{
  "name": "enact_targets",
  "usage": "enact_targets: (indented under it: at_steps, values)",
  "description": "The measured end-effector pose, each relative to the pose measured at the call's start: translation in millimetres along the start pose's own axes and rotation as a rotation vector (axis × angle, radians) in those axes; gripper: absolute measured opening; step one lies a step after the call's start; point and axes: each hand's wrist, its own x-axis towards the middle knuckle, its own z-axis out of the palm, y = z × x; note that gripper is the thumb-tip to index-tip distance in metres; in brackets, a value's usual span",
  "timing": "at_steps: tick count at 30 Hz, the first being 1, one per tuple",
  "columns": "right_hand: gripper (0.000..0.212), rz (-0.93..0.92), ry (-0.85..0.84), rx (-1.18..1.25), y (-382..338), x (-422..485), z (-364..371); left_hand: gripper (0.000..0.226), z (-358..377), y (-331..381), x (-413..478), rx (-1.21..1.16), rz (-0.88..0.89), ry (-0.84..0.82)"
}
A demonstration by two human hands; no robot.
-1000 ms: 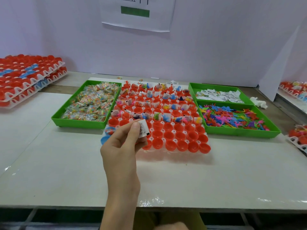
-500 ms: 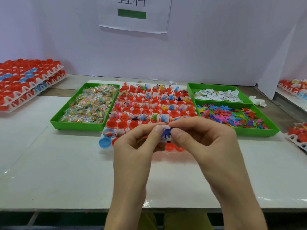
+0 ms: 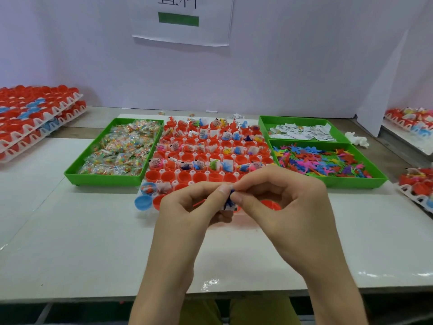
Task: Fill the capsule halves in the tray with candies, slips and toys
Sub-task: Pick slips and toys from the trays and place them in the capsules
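A white tray (image 3: 150, 181) of red capsule halves lies in the middle of the table; the far rows hold slips and toys, the near rows look bare. One blue half (image 3: 143, 202) sits at its near left corner. Above the tray's near edge my left hand (image 3: 194, 207) and my right hand (image 3: 278, 202) meet fingertip to fingertip. Together they pinch a small blue toy (image 3: 230, 201) against a white paper slip (image 3: 228, 208). The hands hide the tray's front row.
A green bin of wrapped candies (image 3: 77, 172) stands left of the tray. Right of it are a green bin of paper slips (image 3: 264, 123) and one of coloured toys (image 3: 351, 181). Stacked capsule trays (image 3: 35, 123) sit far left; more trays (image 3: 417, 191) lie at the right edge.
A second ago only my left hand was up, holding the slip. My right hand came in with the blue toy, and both hands now pinch toy and slip together, slightly lower.
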Motion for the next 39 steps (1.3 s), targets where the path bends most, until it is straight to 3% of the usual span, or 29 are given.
enact_targets:
  at_steps: [9,15,22,25,28,31,34,39]
  values:
    - [0.023,0.036,-0.036,-0.109,-3,1,-6,0.025,-20,8,-1,0.239,0.071,-0.135]
    - [0.038,0.148,-0.159,-0.117,2,1,-1,0.053,-24,-1,1,0.489,0.163,-0.076]
    - [0.013,0.174,-0.257,-0.220,12,8,19,0.064,-42,-14,5,0.460,0.159,-0.028]
    - [0.010,0.120,-0.282,-0.209,12,22,24,0.058,-50,-19,5,0.414,0.179,0.063]
    - [0.009,0.093,-0.215,-0.230,17,51,31,0.033,-58,-21,3,0.370,0.235,0.243]
    - [0.005,0.095,-0.341,-0.373,27,81,47,0.021,-65,-21,3,0.371,0.290,0.395]
    - [0.008,0.102,-0.486,-0.488,39,98,66,0.025,-68,-25,3,0.420,0.261,0.365]
    - [0.010,0.088,-0.589,-0.554,50,101,81,0.023,-66,-34,6,0.499,0.219,0.250]
